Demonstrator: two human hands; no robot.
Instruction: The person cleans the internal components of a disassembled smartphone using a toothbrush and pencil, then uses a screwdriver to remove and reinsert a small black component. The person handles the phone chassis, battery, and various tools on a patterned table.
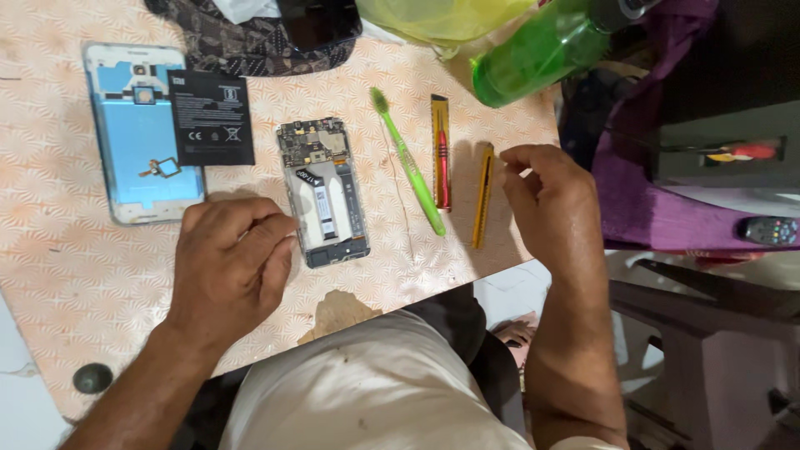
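An opened phone body (325, 192) with its circuit board exposed lies on the patterned table (75, 283). My left hand (229, 267) rests palm down beside it, fingertips touching the phone's lower left edge. My right hand (550, 204) hovers at the table's right edge, fingers curled, close to a yellow tool (483, 196); whether it pinches something small I cannot tell. A red-and-yellow screwdriver (441, 154) and a green toothbrush (408, 162) lie between the phone and my right hand.
A light-blue phone back cover (133, 158) lies at the left with a black battery (211, 118) partly on it. A green bottle (542, 50), a yellow bag (433, 17) and a dark patterned cloth (250, 42) sit at the far edge. Purple cloth (633, 200) hangs right.
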